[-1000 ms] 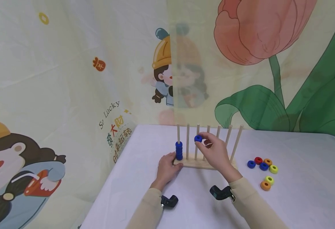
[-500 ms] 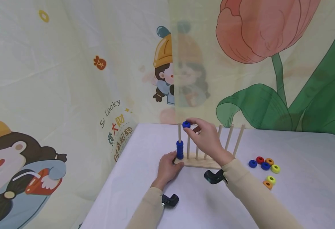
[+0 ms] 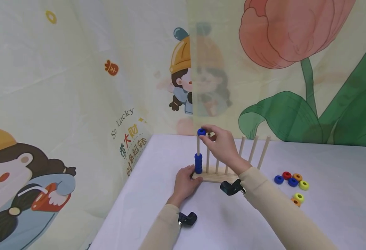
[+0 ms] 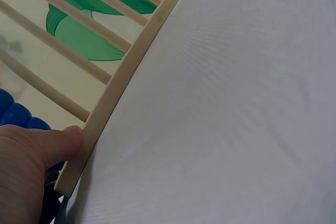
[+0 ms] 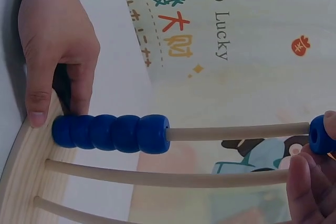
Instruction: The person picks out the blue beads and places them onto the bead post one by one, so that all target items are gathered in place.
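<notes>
Pale printed cloth (image 3: pixel 76 90) hangs behind us and white covers the desk (image 3: pixel 220 225), so the bright rings show up well. Our left hand (image 3: pixel 185 184) is down at the near-left end of the wooden base (image 3: pixel 215 177), gripping it with the thumb on the front edge and fingers round the far side, we'd judge to stop the frame from sliding or tipping. Now look up: our right hand (image 3: pixel 222 144) pinches a blue ring (image 3: pixel 201 132) between thumb and fingers, right at the top of the end peg (image 3: pixel 198 147). That edge grip seems chosen to leave the hole free for the wood; whether the tip has entered it, we can't tell. Below, a stack of blue rings (image 5: pixel 110 133) sits low on that same peg, touching one another, with bare wood between them and the held ring. The other pegs (image 3: pixel 208 156) that we can see carry nothing. Off to the right, well apart from the base, lie loose rings (image 3: pixel 293 182) in red, orange, yellow and blue, within easy reach, it seems, yet out of the way; our sleeve (image 3: pixel 273 198) partly covers one orange ring.
</notes>
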{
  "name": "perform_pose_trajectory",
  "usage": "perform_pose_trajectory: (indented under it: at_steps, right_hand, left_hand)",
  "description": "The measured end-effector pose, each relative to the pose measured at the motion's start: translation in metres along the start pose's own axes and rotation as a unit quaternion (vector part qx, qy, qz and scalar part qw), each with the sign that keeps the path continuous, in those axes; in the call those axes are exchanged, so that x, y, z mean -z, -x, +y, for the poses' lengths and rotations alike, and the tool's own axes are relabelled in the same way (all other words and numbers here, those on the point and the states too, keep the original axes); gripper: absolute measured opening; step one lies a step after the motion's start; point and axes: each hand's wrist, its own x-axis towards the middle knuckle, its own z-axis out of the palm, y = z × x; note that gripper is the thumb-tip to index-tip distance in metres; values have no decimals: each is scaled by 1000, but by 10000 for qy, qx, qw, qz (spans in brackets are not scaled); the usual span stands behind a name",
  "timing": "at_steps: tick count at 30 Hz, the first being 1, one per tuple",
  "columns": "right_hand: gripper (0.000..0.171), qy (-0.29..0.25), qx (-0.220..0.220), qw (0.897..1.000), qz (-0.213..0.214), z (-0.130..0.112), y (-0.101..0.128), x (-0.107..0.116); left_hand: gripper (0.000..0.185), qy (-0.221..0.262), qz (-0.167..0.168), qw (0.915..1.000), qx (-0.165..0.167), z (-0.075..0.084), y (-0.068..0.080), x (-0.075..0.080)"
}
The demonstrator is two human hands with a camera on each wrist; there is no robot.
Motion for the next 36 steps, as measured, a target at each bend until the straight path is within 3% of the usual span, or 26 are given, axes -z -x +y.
perform_pose_trajectory:
  at_steps: [36]
  right_hand:
    - [33, 626, -6, 9978, -208, 4, -7, -12]
  left_hand:
    - [56, 148, 17, 9999, 64, 5, 2, 4]
